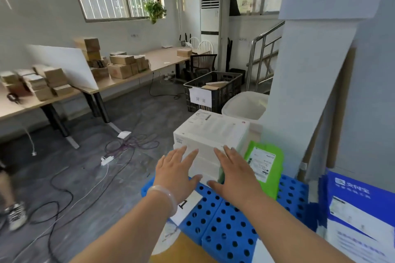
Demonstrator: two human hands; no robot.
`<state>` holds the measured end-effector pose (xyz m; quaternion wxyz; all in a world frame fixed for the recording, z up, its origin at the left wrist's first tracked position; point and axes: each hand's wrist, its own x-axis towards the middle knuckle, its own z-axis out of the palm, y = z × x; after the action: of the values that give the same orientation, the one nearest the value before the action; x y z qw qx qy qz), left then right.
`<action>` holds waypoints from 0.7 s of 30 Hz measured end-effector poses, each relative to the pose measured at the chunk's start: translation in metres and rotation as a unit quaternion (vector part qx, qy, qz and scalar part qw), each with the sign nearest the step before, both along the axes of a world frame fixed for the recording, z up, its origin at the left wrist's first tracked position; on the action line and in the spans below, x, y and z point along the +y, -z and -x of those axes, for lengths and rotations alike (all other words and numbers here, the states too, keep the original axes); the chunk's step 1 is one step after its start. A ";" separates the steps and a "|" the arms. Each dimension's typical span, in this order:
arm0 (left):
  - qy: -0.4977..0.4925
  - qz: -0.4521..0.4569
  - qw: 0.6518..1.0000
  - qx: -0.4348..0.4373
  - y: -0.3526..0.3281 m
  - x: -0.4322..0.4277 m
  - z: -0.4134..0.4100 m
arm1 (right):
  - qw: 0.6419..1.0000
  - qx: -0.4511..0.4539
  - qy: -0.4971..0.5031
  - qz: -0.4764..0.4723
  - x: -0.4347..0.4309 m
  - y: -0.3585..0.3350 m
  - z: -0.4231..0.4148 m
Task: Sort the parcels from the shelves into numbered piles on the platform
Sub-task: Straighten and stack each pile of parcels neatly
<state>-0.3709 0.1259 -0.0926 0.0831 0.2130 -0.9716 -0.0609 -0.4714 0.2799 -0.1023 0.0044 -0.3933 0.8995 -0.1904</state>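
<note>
Beside the stack of white boxes [210,139], a green parcel [265,164] is seen leaning, with a blue-printed parcel [359,215] further right. Behind, a black crate [213,92] with a paper label and long tables [128,79] of brown cartons are set on a grey floor strewn with cables. A blue perforated platform [224,228] carries the stack and a sheet marked 1 [184,205]. Both hands are spread flat, nothing gripped: the left hand [176,172] and right hand [234,174] are placed at the stack's near face; contact cannot be confirmed.
</note>
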 end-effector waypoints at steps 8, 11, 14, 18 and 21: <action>0.003 -0.054 0.998 0.009 0.023 -0.067 0.054 | 0.989 -0.084 0.122 0.015 -0.035 0.006 0.052; 0.000 -0.071 0.997 0.026 0.029 -0.094 0.079 | 0.977 -0.129 0.167 0.030 -0.044 0.012 0.063; 0.011 -0.098 0.995 0.009 0.040 -0.121 0.102 | 0.962 -0.164 0.211 0.050 -0.056 0.019 0.069; 0.072 -0.138 0.988 -0.014 0.053 -0.150 0.117 | 0.946 -0.185 0.260 0.059 -0.078 0.031 0.068; 0.112 -0.159 0.981 -0.004 0.060 -0.166 0.122 | 0.938 -0.175 0.293 0.060 -0.094 0.037 0.064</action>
<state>-0.4928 -0.0397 -0.1522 0.0374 0.1135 -0.9675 -0.2229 -0.5355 0.1859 -0.1390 0.0822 -0.0725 0.9467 -0.3030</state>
